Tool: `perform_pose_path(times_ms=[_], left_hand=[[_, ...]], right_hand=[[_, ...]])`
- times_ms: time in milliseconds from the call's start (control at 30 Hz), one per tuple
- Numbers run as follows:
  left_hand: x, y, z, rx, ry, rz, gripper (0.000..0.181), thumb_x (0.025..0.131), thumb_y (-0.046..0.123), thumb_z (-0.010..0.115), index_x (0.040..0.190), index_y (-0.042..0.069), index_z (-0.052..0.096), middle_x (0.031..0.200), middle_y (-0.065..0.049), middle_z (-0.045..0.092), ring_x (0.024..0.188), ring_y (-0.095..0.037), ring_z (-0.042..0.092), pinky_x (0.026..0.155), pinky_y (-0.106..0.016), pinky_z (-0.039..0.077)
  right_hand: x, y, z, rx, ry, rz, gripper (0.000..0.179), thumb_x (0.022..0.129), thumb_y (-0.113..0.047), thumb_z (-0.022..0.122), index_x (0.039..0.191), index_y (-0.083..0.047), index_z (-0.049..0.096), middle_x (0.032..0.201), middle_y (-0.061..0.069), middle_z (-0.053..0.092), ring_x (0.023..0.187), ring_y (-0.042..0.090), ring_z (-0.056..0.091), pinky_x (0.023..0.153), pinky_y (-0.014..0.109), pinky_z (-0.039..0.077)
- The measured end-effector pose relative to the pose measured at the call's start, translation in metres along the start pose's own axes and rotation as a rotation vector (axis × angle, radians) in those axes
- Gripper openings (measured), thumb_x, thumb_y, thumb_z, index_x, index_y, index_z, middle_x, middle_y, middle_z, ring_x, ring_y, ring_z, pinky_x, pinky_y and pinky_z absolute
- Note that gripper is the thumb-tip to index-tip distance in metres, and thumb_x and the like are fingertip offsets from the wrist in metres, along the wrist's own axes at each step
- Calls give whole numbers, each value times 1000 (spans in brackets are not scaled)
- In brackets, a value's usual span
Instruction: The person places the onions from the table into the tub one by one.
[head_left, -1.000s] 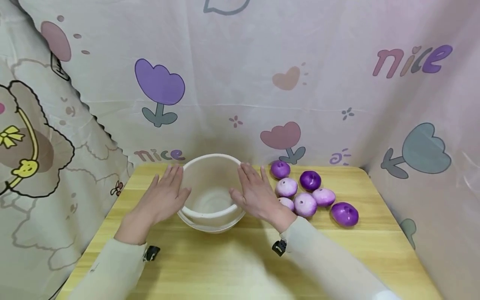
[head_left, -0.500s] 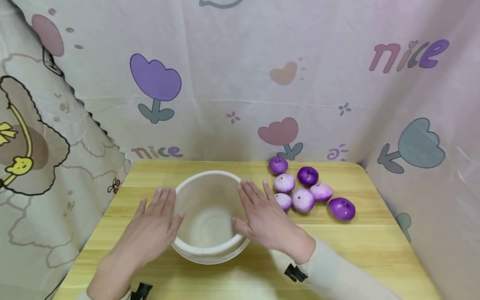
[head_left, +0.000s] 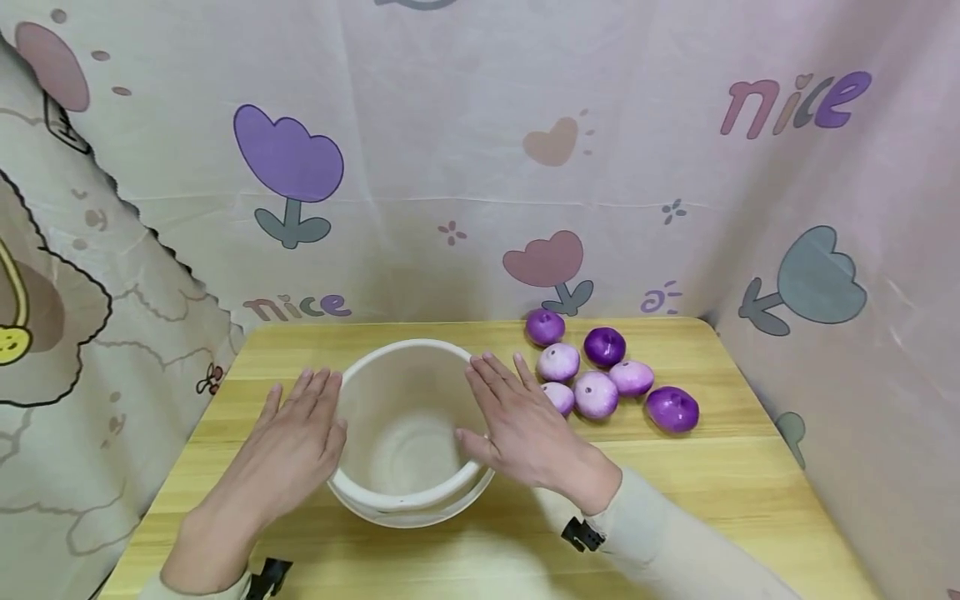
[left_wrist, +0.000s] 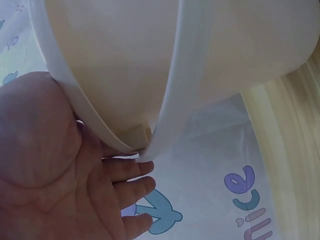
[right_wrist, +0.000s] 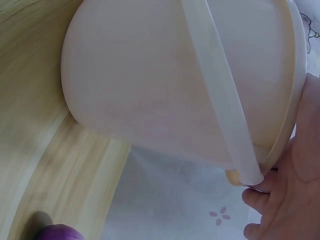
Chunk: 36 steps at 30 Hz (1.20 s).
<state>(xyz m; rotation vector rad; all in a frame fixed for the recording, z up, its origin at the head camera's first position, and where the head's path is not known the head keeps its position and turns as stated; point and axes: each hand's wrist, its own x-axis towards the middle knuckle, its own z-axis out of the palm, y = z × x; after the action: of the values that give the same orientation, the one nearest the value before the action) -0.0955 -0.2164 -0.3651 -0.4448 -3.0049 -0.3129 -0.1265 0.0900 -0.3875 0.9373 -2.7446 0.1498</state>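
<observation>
A cream-white plastic bucket point(head_left: 411, 400) stands upright on the wooden tabletop, its inside bare. A second pale curved band shows just below its near rim in the head view. At the left rim rests my left hand point(head_left: 288, 446), fingers straight and pointing forward; the left wrist view shows its palm point(left_wrist: 65, 170) against the rim. My right hand point(head_left: 525, 425) touches the opposite rim with straight fingers, its thumb lying over the opening. In the right wrist view, that hand's fingertips are right at the rim, beside the bucket's outer wall point(right_wrist: 140, 85).
Several purple onions, some dark and glossy point(head_left: 672, 410), others pale point(head_left: 596, 395), lie grouped right of the bucket. The wooden table point(head_left: 675, 517) ends at a printed cloth point(head_left: 420, 167) hung behind and at both sides. Black wrist straps point(head_left: 582, 534) show at both cuffs.
Between both hands, the bucket has come nearer to me along the table, mostly in the first half second. The onions stay put; the head view has shifted slightly.
</observation>
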Motion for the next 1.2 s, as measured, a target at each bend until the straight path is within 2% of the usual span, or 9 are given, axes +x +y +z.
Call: perform_pose_path(times_ms=[100,200,367,533,633,767,933,1000,1200], left_hand=[[1,1,-1,11,36,21,61,103,30,39,152,-5,26,155,-28,29,145,-45,23,121,-62,4],[2,1,-1,20,69,47,61,101,27,45,149,-8,29,151,-29,34,142,-46,28,119,-64,15],[3,1,0,10,52,43,63,102,29,44,150,-8,27,153,-29,31,142,-46,27,121,-61,14],[3,1,-1,-3,41,39,64,102,29,44,151,-7,25,154,-29,30,143,-46,27,122,-59,11],[4,1,-1,-9,43,44,64,102,29,44,151,-8,24,154,-29,30,142,-46,27,123,-57,10],[3,-1,-1,-4,50,46,64,102,29,45,151,-8,25,153,-29,32,142,-46,27,124,-56,11],[3,-2,0,-8,53,45,63,102,29,44,151,-7,26,154,-29,31,143,-46,26,124,-54,8],[3,-2,0,-11,55,46,63,102,30,44,151,-7,26,154,-29,31,144,-46,25,125,-53,7],[3,-1,1,-24,42,40,64,103,30,43,152,-6,23,156,-29,26,146,-45,21,125,-53,4]], right_hand=[[0,0,1,-5,25,-4,81,97,-64,30,153,-5,31,159,13,30,150,27,23,125,51,11],[0,0,1,3,52,-12,82,97,-65,30,152,-4,32,159,13,31,149,27,24,125,51,13],[-10,11,1,88,104,24,80,98,-63,34,152,-4,33,159,14,31,149,28,25,124,51,14],[-34,51,-1,126,226,104,68,97,-48,52,146,-2,41,149,17,44,140,33,38,121,50,26],[-53,82,-3,57,294,148,65,93,-42,59,140,1,47,138,19,52,130,36,46,116,51,33],[-77,121,-1,-65,337,187,67,89,-44,61,135,5,51,126,22,57,117,41,50,107,54,38],[-106,168,5,-228,319,183,73,89,-51,54,130,9,52,119,27,58,110,46,51,102,58,39],[-117,184,7,-290,283,177,75,88,-53,53,129,10,52,119,28,59,110,47,51,102,60,39],[-143,219,10,-385,112,178,81,77,-58,67,126,6,54,120,25,60,115,43,51,110,64,32]])
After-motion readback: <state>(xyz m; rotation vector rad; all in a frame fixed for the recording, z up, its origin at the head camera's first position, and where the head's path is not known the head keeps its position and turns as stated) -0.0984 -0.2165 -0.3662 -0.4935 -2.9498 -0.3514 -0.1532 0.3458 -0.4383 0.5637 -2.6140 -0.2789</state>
